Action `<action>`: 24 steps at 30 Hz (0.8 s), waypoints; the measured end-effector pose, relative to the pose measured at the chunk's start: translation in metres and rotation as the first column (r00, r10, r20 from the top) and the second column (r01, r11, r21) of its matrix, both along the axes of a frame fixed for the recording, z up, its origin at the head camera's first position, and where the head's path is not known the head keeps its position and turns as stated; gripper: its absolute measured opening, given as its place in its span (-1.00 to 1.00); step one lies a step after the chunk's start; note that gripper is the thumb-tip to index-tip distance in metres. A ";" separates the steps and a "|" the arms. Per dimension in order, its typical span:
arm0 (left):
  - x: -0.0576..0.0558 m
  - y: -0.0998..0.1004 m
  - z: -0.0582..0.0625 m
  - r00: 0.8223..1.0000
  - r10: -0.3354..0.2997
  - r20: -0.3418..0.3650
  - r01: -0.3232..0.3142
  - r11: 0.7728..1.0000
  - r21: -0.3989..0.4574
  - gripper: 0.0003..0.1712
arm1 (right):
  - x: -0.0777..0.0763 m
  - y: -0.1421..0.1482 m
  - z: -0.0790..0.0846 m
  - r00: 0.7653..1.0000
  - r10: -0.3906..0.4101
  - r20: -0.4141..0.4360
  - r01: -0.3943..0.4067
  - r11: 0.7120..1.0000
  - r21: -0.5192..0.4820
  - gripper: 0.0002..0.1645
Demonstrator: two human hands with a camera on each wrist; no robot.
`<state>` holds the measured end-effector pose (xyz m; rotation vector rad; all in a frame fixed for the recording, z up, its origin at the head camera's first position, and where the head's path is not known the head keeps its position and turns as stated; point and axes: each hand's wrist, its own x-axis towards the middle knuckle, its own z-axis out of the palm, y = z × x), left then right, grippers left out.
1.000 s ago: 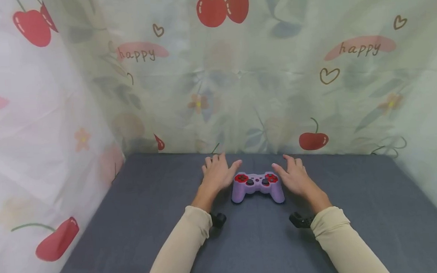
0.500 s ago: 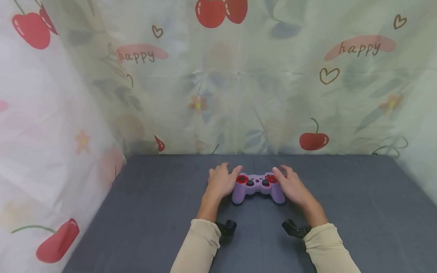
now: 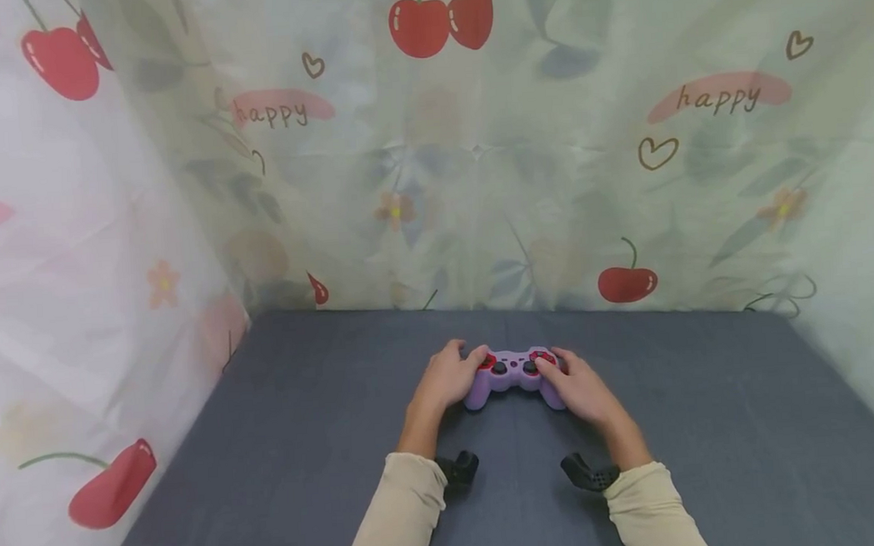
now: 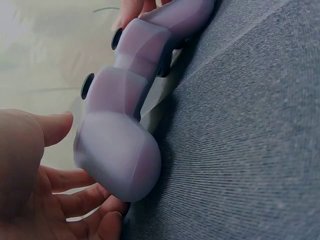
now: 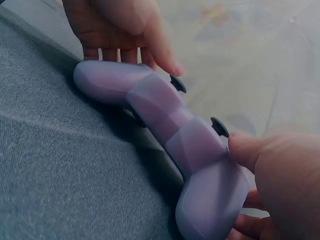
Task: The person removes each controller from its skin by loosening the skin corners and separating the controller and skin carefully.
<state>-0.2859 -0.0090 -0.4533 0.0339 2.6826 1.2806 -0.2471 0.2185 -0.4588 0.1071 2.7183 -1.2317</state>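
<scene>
While the purple game controller (image 3: 514, 374) lies on the grey cloth table (image 3: 282, 449), near its middle, I see my left hand (image 3: 447, 378) curl around its left grip, fingers beneath and thumb over the red pad. My right hand (image 3: 575, 384) wraps the right grip likewise, thumb beside the black stick (image 5: 219, 127).
</scene>
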 end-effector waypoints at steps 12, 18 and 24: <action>0.003 0.004 -0.003 0.996 -0.053 -0.072 0.050 0.998 -0.035 -0.37 | 0.003 0.002 -0.010 1.000 -0.010 -0.023 0.009 0.999 -0.032 -0.10; 0.005 0.009 0.000 0.996 -0.036 -0.081 0.033 0.999 -0.031 -0.39 | 0.005 0.003 -0.008 0.999 -0.018 -0.037 0.016 0.999 -0.047 -0.11; 0.006 0.009 0.007 0.994 -0.042 -0.098 0.039 0.999 -0.026 -0.41 | 0.006 0.003 0.000 0.999 -0.021 -0.048 0.016 0.995 -0.099 -0.22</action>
